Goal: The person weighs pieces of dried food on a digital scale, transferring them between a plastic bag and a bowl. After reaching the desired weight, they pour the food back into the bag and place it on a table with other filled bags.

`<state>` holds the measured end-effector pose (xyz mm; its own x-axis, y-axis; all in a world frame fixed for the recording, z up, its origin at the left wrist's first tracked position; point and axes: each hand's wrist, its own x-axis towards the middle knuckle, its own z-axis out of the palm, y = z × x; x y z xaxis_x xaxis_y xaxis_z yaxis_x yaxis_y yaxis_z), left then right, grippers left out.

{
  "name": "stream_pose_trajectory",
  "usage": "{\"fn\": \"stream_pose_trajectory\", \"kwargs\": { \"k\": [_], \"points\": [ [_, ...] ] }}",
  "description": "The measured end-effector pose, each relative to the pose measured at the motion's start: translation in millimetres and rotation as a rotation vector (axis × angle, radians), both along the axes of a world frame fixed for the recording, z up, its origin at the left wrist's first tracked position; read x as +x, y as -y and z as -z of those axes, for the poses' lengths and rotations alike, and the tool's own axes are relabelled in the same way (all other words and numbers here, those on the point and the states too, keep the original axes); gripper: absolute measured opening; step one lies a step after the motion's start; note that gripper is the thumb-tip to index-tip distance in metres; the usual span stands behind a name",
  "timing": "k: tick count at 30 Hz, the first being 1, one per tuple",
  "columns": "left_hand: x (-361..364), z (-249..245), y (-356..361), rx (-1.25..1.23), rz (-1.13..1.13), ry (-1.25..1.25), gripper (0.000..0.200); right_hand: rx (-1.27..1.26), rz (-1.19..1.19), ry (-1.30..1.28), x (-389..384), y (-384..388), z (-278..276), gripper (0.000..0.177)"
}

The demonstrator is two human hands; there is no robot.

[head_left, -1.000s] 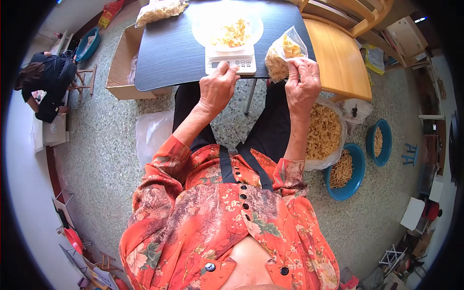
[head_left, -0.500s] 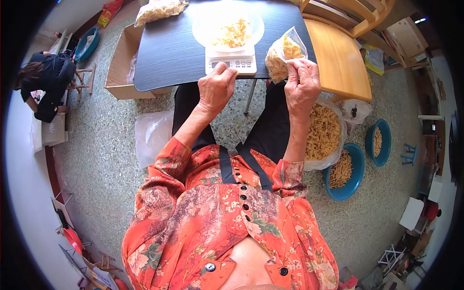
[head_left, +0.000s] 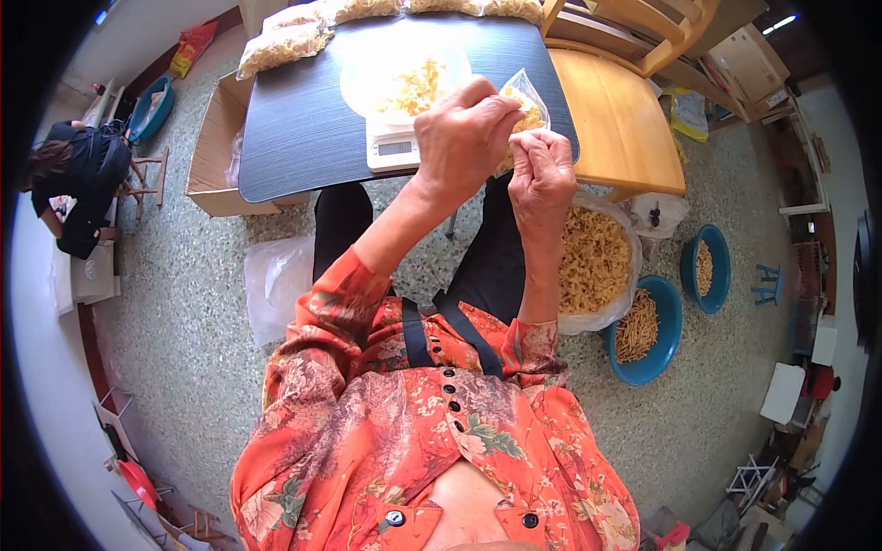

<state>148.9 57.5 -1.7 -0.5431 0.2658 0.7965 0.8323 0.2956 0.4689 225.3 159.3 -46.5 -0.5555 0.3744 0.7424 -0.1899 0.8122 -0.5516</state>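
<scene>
A clear plastic bag [head_left: 530, 107] of yellowish dried pieces stands at the near right edge of the dark table. My right hand [head_left: 542, 172] is closed in a pinch on the near side of its mouth. Across from it, my left hand [head_left: 464, 136] is also closed, its fingertips at the left side of the bag's mouth; it partly hides the bag. Left of the bag sits a white kitchen scale [head_left: 390, 151], its display showing and its buttons covered by my left hand. A translucent bowl [head_left: 354, 87] with similar yellowish pieces [head_left: 418, 87] rests on the scale.
Several filled bags [head_left: 285, 48] line the table's [head_left: 294, 138] far edge. A wooden chair [head_left: 616, 119] adjoins its right side, a cardboard box [head_left: 213, 147] its left. A large bag of dried pieces [head_left: 595, 257] and blue basins [head_left: 671, 344] stand right. Another person [head_left: 87, 174] sits far left.
My left hand has left the front of the scale and moved right to the bag's mouth. My right hand still pinches the bag. The view has shifted, showing more bags at the far edge.
</scene>
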Motion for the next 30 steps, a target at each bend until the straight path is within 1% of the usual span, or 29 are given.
{"fn": "stream_pose_trajectory", "kwargs": {
  "k": [1, 3, 7, 9, 11, 14, 15, 17, 18, 19, 21, 22, 24, 25, 28, 30],
  "points": [
    [-3, 3, -5, -0.038, -0.022, -0.033, 0.008, 0.000, 0.001, -0.002, 1, 0, 0, 0.012],
    [-6, 5, -7, -0.055, -0.014, -0.012, 0.007, -0.017, -0.016, 0.018, 2, -1, -1, 0.011],
    [-14, 1, 11, 0.005, 0.024, 0.194, 0.010, -0.021, 0.000, 0.003, 2, -4, 2, 0.010],
    [-34, -3, 30, 0.003, 0.021, 0.212, 0.010, -0.010, 0.016, 0.017, 4, -4, 0, 0.010],
    [-54, -15, 51, -0.117, -0.034, 0.184, 0.010, -0.023, 0.002, 0.007, 4, -3, -2, 0.010],
    [-87, -20, 73, -0.375, -0.037, 0.186, 0.009, -0.013, 0.019, 0.000, 4, -3, 0, 0.012],
    [-96, -19, 76, -0.376, -0.044, 0.180, 0.009, -0.014, 0.014, -0.007, 4, -3, 0, 0.012],
    [-107, -19, 80, -0.676, 0.081, 0.198, 0.010, -0.021, 0.012, 0.004, 4, -3, -2, 0.012],
    [-108, -19, 77, -0.762, 0.097, 0.274, 0.010, -0.014, 0.013, 0.000, 4, -4, -1, 0.012],
    [-110, -16, 75, -0.792, 0.124, 0.353, 0.014, -0.013, 0.009, -0.002, 4, -5, -1, 0.012],
    [-123, 5, 71, -0.790, 0.183, 0.414, 0.020, -0.004, 0.025, -0.006, 4, -6, -1, 0.013],
    [-129, 15, 69, -0.787, 0.182, 0.415, 0.020, -0.002, 0.023, -0.005, 4, -6, 0, 0.013],
    [-136, 28, 64, -0.758, 0.292, 0.437, 0.023, 0.012, 0.030, 0.000, 4, -6, 0, 0.013],
    [-140, 34, 63, -0.755, 0.292, 0.439, 0.023, 0.014, 0.029, 0.001, 4, -6, -1, 0.013],
    [-136, 31, 58, -0.803, 0.255, 0.396, 0.020, 0.018, 0.027, 0.001, 3, -5, -2, 0.013],
    [-121, 9, 55, -1.007, 0.126, 0.319, 0.014, 0.017, 0.024, -0.001, 2, -5, -2, 0.013]
  ]
}}
